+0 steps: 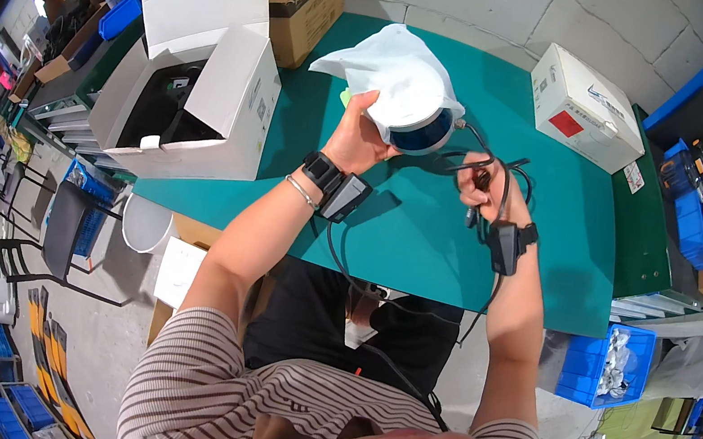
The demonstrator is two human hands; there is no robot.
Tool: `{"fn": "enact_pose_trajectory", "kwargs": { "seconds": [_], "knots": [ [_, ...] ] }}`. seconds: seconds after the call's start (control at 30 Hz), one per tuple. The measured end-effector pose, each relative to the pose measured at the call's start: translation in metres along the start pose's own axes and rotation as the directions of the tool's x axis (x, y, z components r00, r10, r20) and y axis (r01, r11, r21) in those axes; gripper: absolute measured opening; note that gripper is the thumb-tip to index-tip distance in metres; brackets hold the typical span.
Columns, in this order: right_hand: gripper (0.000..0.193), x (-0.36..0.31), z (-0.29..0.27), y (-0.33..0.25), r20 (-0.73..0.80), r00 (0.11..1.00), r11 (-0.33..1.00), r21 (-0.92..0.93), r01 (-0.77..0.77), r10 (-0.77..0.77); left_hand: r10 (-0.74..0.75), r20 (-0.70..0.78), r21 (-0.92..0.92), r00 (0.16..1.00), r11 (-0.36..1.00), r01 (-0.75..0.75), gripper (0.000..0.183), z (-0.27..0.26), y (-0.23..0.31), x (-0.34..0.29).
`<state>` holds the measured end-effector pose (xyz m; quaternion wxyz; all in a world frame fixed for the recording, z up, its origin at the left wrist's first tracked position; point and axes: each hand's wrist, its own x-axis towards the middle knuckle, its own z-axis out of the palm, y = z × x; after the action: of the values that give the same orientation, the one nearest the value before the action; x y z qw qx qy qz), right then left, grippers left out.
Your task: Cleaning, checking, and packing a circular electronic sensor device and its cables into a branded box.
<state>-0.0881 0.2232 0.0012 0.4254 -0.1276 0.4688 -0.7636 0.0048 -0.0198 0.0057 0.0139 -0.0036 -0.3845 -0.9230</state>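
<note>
My left hand [358, 137] is closed around a round device [426, 133] with a glossy dark blue band and a silvery rim. A thin white wrapping sheet [397, 67] drapes over its top and far side. The device is lifted above the green table. From its right side runs a black cable [528, 180], looped and bunched at my right hand. My right hand [485, 188] is closed on that cable, its fingers curled round the loops, close to the right of the device. Part of the device's underside is hidden by my left hand.
An open white box [238, 125] with dark contents stands at the left of the green table [560, 251], a brown carton [309, 18] behind it. At the back right sits a closed white box [588, 109]. A blue bin [605, 366] is below the right edge; a black chair [77, 233] stands left.
</note>
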Motion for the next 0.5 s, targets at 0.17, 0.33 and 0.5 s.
{"fn": "enact_pose_trajectory", "kwargs": {
  "seconds": [0.17, 0.33, 0.5],
  "knots": [
    [0.023, 0.003, 0.010, 0.003, -0.341, 0.860, 0.909, -0.310, 0.278, -0.380, -0.007, -0.020, 0.065, 1.000, 0.998, 0.009, 0.070, -0.006, 0.007, 0.001],
    [0.034, -0.003, 0.027, 0.002, -0.183, 0.967, 0.974, -0.175, 0.144, -0.176, -0.048, -0.057, 0.120, 0.997, 0.991, 0.055, 0.073, 0.002, 0.007, 0.000],
    [0.035, -0.004, 0.025, 0.001, -0.005, 0.999, 0.905, -0.423, 0.037, -0.043, -0.063, -0.109, 0.297, 0.992, 0.950, 0.093, 0.080, 0.016, 0.007, -0.007]
  ]
}}
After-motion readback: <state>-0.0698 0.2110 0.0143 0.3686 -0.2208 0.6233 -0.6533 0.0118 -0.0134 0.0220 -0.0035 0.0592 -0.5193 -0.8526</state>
